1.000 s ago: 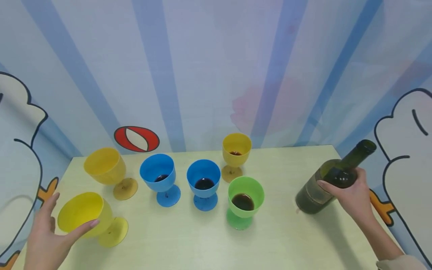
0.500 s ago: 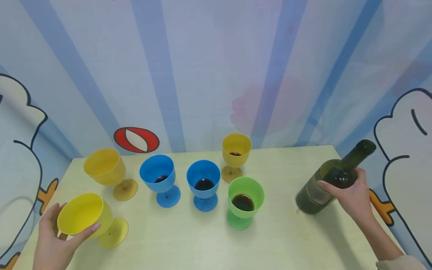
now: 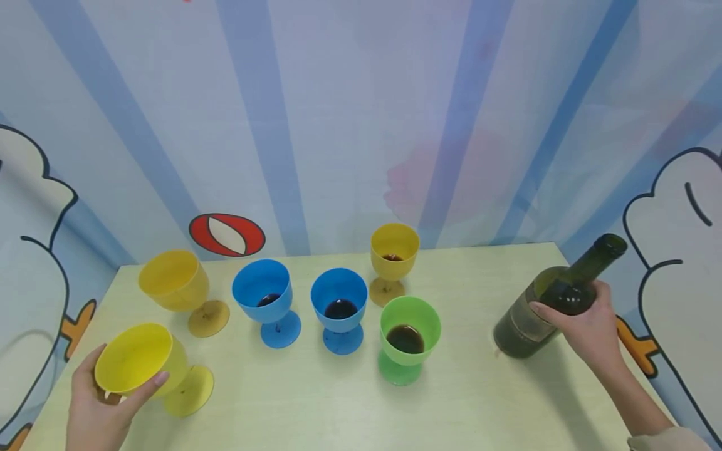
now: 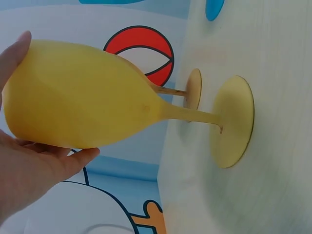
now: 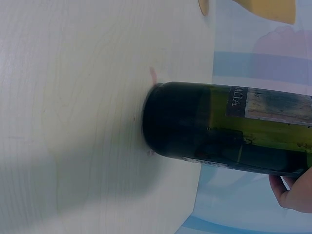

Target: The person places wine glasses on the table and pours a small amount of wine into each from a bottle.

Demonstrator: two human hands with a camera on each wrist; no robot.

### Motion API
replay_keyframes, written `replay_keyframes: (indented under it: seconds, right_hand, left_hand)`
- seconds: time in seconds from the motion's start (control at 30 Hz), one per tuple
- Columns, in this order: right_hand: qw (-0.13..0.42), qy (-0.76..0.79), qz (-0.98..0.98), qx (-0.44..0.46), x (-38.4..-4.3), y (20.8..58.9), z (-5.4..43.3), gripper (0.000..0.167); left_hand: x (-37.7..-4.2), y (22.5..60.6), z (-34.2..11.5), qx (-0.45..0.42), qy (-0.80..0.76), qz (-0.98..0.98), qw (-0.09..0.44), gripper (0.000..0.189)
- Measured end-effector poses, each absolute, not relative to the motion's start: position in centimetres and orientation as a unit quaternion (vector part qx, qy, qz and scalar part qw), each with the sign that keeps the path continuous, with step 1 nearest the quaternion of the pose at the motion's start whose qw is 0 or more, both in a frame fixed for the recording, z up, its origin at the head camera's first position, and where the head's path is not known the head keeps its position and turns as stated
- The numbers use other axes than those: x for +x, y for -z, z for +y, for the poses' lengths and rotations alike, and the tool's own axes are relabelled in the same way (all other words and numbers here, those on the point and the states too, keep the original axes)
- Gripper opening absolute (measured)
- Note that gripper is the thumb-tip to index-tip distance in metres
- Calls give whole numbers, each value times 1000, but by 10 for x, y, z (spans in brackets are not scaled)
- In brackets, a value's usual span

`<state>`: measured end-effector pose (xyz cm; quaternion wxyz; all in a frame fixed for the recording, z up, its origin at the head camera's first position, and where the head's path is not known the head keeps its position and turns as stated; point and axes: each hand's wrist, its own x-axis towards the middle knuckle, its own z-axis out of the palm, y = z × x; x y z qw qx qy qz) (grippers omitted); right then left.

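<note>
At the front left of the table, my left hand (image 3: 104,401) grips the bowl of a bright yellow goblet (image 3: 138,360), thumb on the near side and fingers round the far side. In the left wrist view the goblet's round foot (image 4: 234,124) is down at the tabletop, and no liquid shows in its bowl from the head view. My right hand (image 3: 589,332) holds a dark green wine bottle (image 3: 521,322) round its upper body at the table's right. The bottle's base is at the tabletop in the right wrist view, beside small reddish marks (image 5: 153,74). Dark liquid shows inside it.
Between the hands stand two blue goblets (image 3: 262,282) and a green goblet (image 3: 410,319), each with dark liquid. An amber goblet (image 3: 395,244) with a little liquid is at the back; another amber goblet (image 3: 173,279) stands back left. A printed curtain (image 3: 361,125) borders the table's far edge.
My left hand has moved right and closed round the yellow goblet's bowl, having been spread beside it. The right hand and bottle have stayed in place.
</note>
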<state>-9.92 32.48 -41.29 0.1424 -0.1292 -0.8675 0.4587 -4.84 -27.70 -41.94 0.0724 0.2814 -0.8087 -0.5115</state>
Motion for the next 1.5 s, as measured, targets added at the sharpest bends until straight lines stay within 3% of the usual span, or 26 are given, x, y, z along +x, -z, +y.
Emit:
replay_keyframes:
  seconds: [0.43,0.73,1.07,1.5]
  right_hand:
    - [137,-461,-868,-124,-99,414,325,93]
    - [143,-459,-868,-124,-98,414,325,93]
    - [150,-458,-868,-120,-98,414,325,92]
    - [157,-452,-871,-109,-96,414,323,91]
  left_hand:
    - [-47,409,-261,225,492,-840,42,107]
    - [-51,385,-226,165,461,-871,-22,113]
    - [-53,367,-185,49,447,-892,-29,100]
    - [-66,365,-150,8,442,-895,-61,102]
